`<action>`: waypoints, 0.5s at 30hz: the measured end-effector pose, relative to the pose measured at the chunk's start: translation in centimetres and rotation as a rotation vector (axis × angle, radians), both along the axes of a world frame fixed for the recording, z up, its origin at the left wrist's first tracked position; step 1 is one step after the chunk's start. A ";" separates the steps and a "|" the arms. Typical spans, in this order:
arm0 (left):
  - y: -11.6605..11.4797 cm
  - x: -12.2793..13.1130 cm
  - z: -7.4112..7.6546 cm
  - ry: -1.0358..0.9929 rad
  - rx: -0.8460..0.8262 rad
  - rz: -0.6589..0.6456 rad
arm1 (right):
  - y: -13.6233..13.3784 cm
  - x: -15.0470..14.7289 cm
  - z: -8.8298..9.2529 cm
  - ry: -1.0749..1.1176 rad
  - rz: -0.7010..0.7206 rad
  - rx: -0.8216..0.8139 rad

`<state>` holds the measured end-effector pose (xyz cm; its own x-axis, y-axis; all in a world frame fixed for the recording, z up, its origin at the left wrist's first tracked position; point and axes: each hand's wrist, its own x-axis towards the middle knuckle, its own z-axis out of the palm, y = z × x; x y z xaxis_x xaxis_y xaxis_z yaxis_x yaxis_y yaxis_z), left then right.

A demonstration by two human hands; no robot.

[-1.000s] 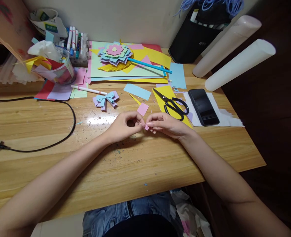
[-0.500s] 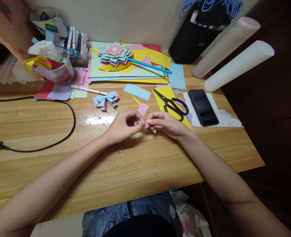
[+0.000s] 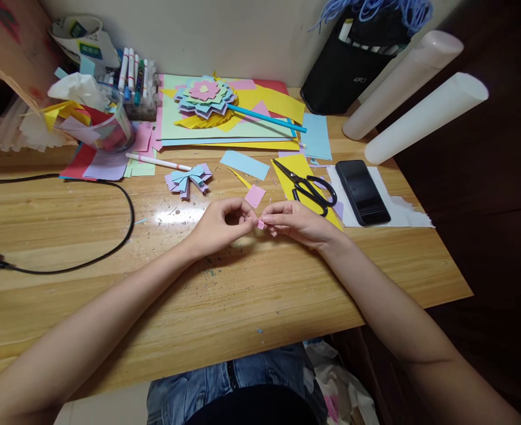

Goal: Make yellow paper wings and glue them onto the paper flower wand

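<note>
A small folded piece of pink paper (image 3: 261, 225) is pinched between my two hands, above the wooden table. My left hand (image 3: 225, 223) grips its left side with thumb and forefinger. On the other side, my right hand (image 3: 298, 223) holds it in a closed pinch. Just beyond my fingertips lies a flat pink paper square (image 3: 255, 196). Black-handled scissors (image 3: 308, 188) rest on a yellow sheet (image 3: 282, 177) near my right hand. To the left sits a blue and purple paper bow (image 3: 189, 179). My fingers hide part of the pink piece.
Behind are a layered paper flower (image 3: 205, 94) with a blue stick (image 3: 269, 119) on stacked coloured sheets, and a light blue strip (image 3: 245, 164). A phone (image 3: 363, 192) lies right, near two white tubes (image 3: 426, 118). A black cable (image 3: 130, 236) curves at left, below a scrap cup (image 3: 118, 127).
Both hands keep their pinch on the pink paper, with a slight shift of the fingers around it. The whole view has moved a little; nothing else on the table differs.
</note>
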<state>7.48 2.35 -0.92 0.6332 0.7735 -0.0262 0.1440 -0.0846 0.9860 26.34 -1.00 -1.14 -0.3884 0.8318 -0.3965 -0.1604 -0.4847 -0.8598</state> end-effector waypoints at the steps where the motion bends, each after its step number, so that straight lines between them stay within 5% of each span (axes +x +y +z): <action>1: 0.0 0.0 0.0 -0.001 -0.002 -0.003 | 0.0 0.0 -0.1 0.002 0.005 0.000; 15: -0.1 0.0 0.1 0.001 -0.009 -0.011 | 0.0 0.0 -0.2 -0.034 0.009 0.027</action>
<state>7.49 2.27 -0.81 0.6414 0.7665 -0.0342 0.1444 -0.0768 0.9865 26.35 -1.03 -1.30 -0.3829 0.8391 -0.3865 -0.1268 -0.4621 -0.8777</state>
